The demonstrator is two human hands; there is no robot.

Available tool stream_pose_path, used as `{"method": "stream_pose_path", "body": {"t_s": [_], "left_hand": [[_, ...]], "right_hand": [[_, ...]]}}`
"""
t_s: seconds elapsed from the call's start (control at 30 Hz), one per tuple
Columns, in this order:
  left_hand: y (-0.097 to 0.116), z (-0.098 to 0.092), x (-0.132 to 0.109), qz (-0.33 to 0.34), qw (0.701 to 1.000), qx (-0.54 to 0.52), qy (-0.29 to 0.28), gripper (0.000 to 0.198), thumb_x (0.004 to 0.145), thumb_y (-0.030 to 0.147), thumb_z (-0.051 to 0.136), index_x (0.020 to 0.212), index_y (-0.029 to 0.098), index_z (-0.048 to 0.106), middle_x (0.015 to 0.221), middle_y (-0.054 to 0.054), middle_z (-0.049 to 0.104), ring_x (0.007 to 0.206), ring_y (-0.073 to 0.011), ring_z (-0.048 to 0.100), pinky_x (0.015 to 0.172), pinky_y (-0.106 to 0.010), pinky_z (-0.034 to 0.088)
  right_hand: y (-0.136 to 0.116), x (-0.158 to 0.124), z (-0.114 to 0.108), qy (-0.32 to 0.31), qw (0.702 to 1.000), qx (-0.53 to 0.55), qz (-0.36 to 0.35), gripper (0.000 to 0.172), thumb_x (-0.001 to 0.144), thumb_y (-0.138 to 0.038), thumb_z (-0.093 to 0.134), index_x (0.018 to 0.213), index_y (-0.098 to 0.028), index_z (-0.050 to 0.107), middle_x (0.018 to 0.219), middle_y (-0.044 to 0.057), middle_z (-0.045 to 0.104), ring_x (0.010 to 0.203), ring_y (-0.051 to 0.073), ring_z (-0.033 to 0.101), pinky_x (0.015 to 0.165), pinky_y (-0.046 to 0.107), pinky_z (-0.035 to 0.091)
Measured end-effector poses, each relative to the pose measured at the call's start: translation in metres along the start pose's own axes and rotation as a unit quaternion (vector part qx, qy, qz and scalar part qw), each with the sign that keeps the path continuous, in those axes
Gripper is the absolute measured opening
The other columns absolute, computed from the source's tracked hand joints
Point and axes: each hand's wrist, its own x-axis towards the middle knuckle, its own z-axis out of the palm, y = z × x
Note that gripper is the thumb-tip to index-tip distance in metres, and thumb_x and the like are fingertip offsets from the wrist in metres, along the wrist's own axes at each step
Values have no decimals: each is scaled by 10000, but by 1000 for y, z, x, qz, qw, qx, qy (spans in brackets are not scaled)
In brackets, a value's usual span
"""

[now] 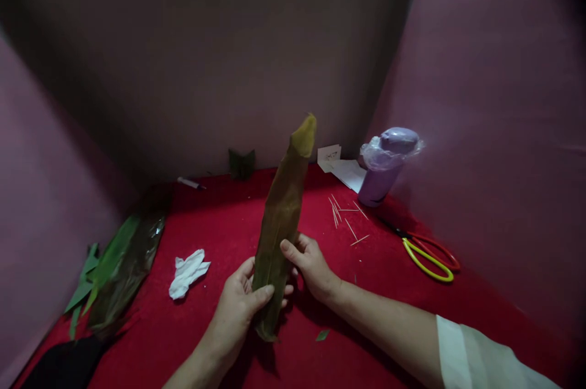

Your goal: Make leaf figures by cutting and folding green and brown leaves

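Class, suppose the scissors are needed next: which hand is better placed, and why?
Probably the right hand: the scissors lie on its side, while the left hand holds the leaf lower down.

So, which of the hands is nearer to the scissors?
Right. The right hand grips the right edge of the leaf, left of the scissors; the left hand holds the leaf lower, farther left.

A long, brownish-green leaf (281, 206) is slanting upward between the left hand (235, 297) and right hand (315, 270), its narrowing, yellowish tip (304, 138) leaning rightward, faint lengthwise lines showing.
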Motion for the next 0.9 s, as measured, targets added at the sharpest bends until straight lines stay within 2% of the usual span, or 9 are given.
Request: {"method": "stream_pose_path", "body": {"t_s": [0.17,0.33,0.5,0.67,0.77,0.9], "left_hand": [[2,0,1,-3,1000,-11,2,426,645,195,725,1032,146,553,917,-118,703,802,-271,680,651,-338,555],[-2,-3,4,-19,1000,-21,-6,467,605,208,758,1023,152,559,871,-104,705,746,-273,688,584,-317,550],[-6,-4,5,-17,999,-30,-13,457,590,242,768,996,152,579,849,-110,711,710,-269,690,590,-333,549],[-3,-2,3,-21,999,-37,-7,450,588,236,766,986,137,580,808,-114,710,675,-248,686,558,-305,538],[0,-1,1,-18,999,-40,-1,422,623,222,741,1000,139,569,825,-103,703,678,-237,683,536,-289,533],[1,0,-1,-2,1000,-16,4,413,656,203,719,1024,137,543,873,-110,700,713,-243,686,596,-309,541]], "right_hand": [[-1,-3,2,-19,1000,4,2,276,654,-370,714,778,-143,619,667,-2,588,548,101,494,483,199,390],[0,0,4,-25,1000,0,10,250,670,-340,688,778,-127,616,614,-9,570,503,93,468,464,200,367],[0,2,6,-31,999,-5,17,259,666,-345,685,767,-124,596,559,-29,538,428,75,428,387,181,316],[1,3,6,-46,999,-10,16,318,694,-423,668,756,-127,570,525,-38,520,362,58,395,339,170,273],[1,3,6,-56,998,-7,14,378,701,-495,647,742,-127,572,536,-27,532,391,70,433,370,182,318],[2,1,6,-45,999,5,16,364,584,-396,768,747,-112,606,633,8,602,530,103,528,485,205,410]]}}
